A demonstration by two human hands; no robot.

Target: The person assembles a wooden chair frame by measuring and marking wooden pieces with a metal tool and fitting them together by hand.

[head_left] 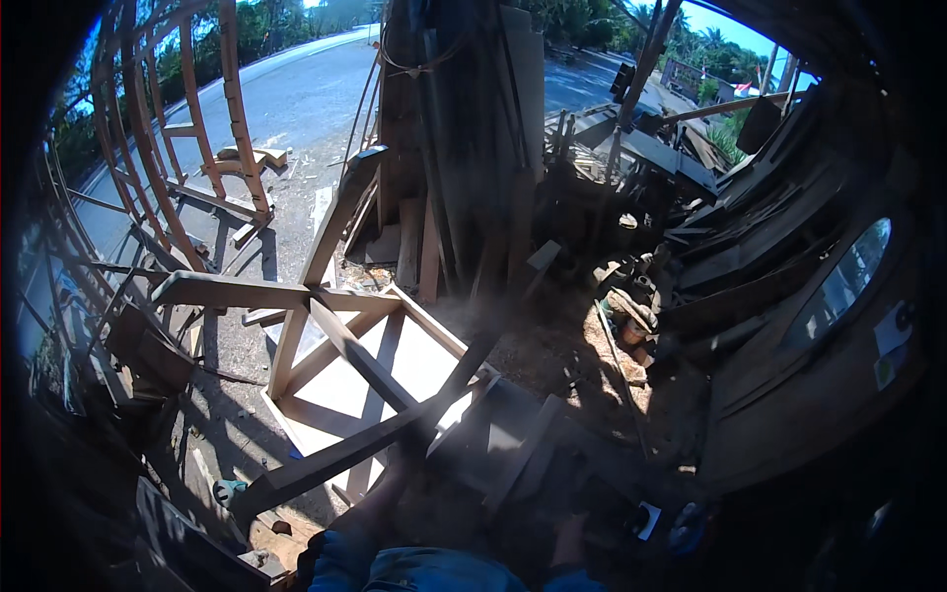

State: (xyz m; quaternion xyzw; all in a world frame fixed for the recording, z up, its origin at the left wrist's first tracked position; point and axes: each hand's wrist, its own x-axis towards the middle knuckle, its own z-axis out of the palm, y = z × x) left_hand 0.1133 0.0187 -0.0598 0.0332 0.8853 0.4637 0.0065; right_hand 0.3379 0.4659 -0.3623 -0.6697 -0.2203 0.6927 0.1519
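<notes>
A wooden frame of crossing beams (pixel 335 456) stands in front of me, its lower bar running from near left toward the middle. My left hand (pixel 418 446) reaches up in shade to this bar where another beam meets it, and its fingers are lost in the dark. Beneath the beams lies a pale panel with raised wooden edges (pixel 419 353), crossed by shadows. Lower right of the middle, my right hand (pixel 570 540) hangs in deep shade near dark boards (pixel 523 454); I cannot make out its fingers or anything in them.
Upright wooden frames (pixel 187 128) stand at the far left beside a road (pixel 316 84). Tall boards (pixel 464 148) lean together at the back middle. Stacked planks (pixel 779 227) and a door with an oval pane (pixel 809 365) line the right. Sawdust and scraps cover the ground.
</notes>
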